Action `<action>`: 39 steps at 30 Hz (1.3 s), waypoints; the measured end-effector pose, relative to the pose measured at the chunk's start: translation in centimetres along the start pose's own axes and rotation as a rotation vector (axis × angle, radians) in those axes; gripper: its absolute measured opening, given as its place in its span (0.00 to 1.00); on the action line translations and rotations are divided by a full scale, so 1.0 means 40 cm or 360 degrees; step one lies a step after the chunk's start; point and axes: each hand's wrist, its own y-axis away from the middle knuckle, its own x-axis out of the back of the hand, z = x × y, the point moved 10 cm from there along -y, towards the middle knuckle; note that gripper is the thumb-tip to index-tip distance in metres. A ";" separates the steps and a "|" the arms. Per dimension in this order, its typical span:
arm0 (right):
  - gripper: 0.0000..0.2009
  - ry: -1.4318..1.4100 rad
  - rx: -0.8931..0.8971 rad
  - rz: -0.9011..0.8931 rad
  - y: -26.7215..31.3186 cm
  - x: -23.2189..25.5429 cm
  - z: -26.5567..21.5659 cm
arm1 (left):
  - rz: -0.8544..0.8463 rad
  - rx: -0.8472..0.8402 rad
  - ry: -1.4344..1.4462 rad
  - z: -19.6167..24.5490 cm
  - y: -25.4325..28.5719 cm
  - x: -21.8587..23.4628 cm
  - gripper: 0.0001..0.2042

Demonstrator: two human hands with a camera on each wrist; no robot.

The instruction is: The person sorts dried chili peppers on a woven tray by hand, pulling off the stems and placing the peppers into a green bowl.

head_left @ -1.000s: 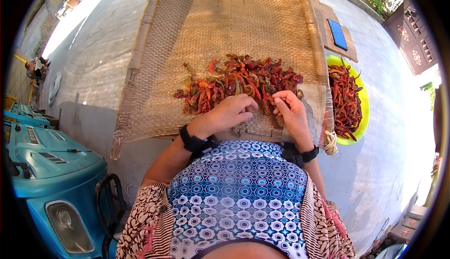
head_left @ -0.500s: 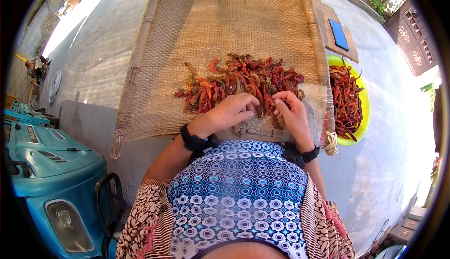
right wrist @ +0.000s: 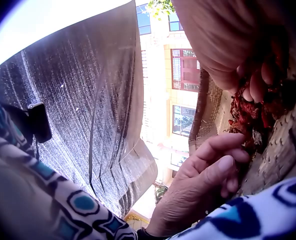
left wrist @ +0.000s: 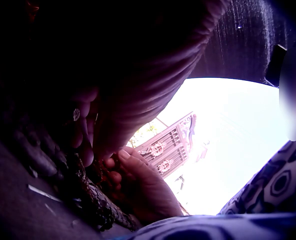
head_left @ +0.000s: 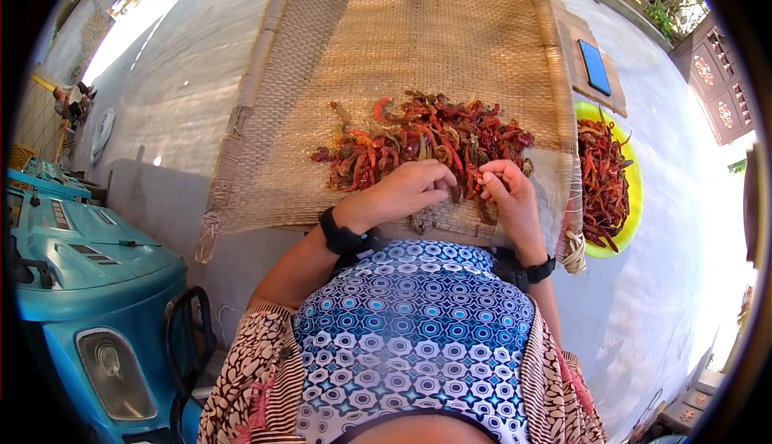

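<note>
A heap of wrinkled red dried chillies (head_left: 418, 134), with a few greenish ones among them, lies on the near half of a woven bamboo tray (head_left: 386, 34). My left hand (head_left: 406, 193) bends over the heap's near edge, fingers curved down and the thumb close beneath; what they may hold is hidden. Just to its right, my right hand (head_left: 515, 203) pinches a small reddish chilli piece between thumb and forefinger. The right wrist view shows the left hand (right wrist: 203, 175) beside the chillies, with the right hand's curled fingers (right wrist: 258, 87) among them.
At the tray's right stands a yellow-green basin (head_left: 635, 203) full of dried chillies. A phone (head_left: 594, 67) lies on a board behind it. To the left are a teal vehicle (head_left: 104, 259) and a dark chair frame (head_left: 189, 323).
The head view has turned a little, so the scene sits slightly farther right. Both hands stay at the near edge of the chilli heap with little visible movement.
</note>
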 end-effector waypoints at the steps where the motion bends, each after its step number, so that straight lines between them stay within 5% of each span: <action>1: 0.06 -0.0001 0.0003 -0.0004 0.001 -0.001 -0.004 | -0.0007 -0.0001 -0.0005 0.002 0.000 0.001 0.12; 39: 0.06 -0.0014 -0.0089 -0.0040 -0.002 -0.001 0.014 | -0.0075 0.0269 0.0187 -0.031 -0.001 0.004 0.12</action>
